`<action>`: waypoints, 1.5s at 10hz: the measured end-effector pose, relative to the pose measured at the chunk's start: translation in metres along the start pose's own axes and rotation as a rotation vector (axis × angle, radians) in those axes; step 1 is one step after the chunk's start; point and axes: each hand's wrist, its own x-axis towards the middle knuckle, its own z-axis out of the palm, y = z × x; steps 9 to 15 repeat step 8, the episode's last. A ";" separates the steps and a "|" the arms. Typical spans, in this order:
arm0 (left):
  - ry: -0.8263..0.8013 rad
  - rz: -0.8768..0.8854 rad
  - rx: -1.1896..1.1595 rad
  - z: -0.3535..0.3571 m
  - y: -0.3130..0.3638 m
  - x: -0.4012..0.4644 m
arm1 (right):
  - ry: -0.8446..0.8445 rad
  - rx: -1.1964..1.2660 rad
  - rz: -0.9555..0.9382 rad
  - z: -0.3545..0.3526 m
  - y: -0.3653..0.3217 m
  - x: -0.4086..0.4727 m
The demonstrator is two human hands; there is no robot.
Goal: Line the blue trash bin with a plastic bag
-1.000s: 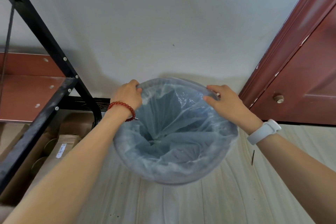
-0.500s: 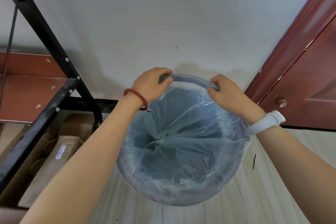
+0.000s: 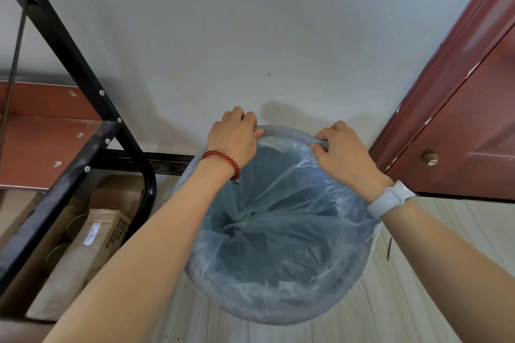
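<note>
The blue trash bin is round and stands on the pale floor close to the far wall, between a black rack on the left and a red door on the right. A clear, thin plastic bag sits inside it, crinkled and gathered toward the middle, with its mouth folded out over the rim all the way round and pulled taut at the far edge.

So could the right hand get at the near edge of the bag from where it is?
Probably yes. The right hand grips the bag at the far rim of the bin; nothing lies over the open near rim, so it could slide back.
</note>
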 end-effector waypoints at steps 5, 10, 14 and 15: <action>-0.102 -0.114 0.010 -0.007 -0.009 -0.012 | -0.030 0.022 0.118 0.017 0.003 -0.006; -0.316 -0.263 0.232 0.002 -0.032 -0.041 | -0.207 -0.154 0.334 0.006 -0.011 -0.003; -0.316 -0.263 0.232 0.002 -0.032 -0.041 | -0.207 -0.154 0.334 0.006 -0.011 -0.003; -0.316 -0.263 0.232 0.002 -0.032 -0.041 | -0.207 -0.154 0.334 0.006 -0.011 -0.003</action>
